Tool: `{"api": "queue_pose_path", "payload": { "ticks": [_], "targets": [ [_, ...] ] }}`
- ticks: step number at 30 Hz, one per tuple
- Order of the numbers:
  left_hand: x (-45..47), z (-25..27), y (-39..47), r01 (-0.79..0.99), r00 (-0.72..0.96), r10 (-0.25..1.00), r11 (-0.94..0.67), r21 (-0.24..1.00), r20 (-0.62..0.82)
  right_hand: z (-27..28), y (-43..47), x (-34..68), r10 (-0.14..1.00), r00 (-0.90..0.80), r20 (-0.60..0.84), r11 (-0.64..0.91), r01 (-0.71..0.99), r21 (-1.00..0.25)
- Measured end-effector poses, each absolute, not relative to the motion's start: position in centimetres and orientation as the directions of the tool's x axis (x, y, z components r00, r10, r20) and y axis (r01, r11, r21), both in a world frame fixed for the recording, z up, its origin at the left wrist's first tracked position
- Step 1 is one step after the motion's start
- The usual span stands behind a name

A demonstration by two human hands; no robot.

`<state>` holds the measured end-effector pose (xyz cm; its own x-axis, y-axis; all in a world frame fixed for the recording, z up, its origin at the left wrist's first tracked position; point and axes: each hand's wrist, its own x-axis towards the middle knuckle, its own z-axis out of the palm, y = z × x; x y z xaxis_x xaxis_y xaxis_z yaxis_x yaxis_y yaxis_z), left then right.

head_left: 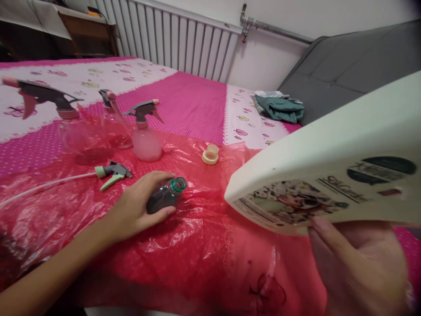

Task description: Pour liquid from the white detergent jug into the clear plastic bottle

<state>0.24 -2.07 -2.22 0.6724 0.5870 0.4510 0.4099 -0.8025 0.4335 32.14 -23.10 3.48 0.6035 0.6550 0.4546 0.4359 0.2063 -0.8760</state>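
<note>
My left hand (141, 202) is wrapped round a small clear greenish spray bottle (166, 197); its neck is uncapped and leans to the right. In my right hand (355, 259) is a large cream-white detergent bottle (315, 162), held tilted with its base toward the middle. Its mouth lies outside the view. A loose trigger spray head (113, 172) with a long tube rests left of my left hand. Beyond the small bottle sits a cream cap (210, 154). At the left stand a pink-grey spray bottle (146, 142) holding cloudy liquid and two more clear spray bottles (116, 129).
Crinkled red plastic sheeting (184, 254) covers the near part of a pink patterned bedspread (197, 101). Folded clothes (279, 107) lie by a grey headboard (348, 66). A white radiator (174, 37) lines the wall.
</note>
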Motion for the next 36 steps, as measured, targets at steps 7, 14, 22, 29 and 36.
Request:
{"api": "queue_pose_path", "payload": {
  "ticks": [7, 14, 22, 29, 36],
  "targets": [
    [0.2, -2.1, -2.1, 0.405, 0.674, 0.583, -0.805, 0.433, 0.454, 0.6, -19.0, 33.0, 0.717, 0.601, 0.354, 0.243, 0.261, -0.934],
    [0.1, -2.3, -1.9, 0.419, 0.668, 0.599, -0.793, 0.441, 0.442, -1.6, -18.4, 35.8, 0.843, 0.430, 0.323, 0.096, 0.470, -0.878],
    [0.2, -2.2, -1.9, 0.432, 0.667, 0.618, -0.775, 0.461, 0.416, -2.7, -18.9, 36.8, 0.902, 0.304, 0.306, 0.143, 0.458, -0.877],
    [0.2, -2.2, -1.9, 0.436, 0.657, 0.623, -0.774, 0.460, 0.425, -2.9, -18.5, 36.6, 0.878, 0.295, 0.377, 0.150, 0.578, -0.802],
    [0.2, -2.2, -2.0, 0.433, 0.666, 0.611, -0.784, 0.446, 0.428, -2.9, -18.7, 36.1, 0.912, 0.336, 0.235, 0.019, 0.537, -0.843]
  ]
}}
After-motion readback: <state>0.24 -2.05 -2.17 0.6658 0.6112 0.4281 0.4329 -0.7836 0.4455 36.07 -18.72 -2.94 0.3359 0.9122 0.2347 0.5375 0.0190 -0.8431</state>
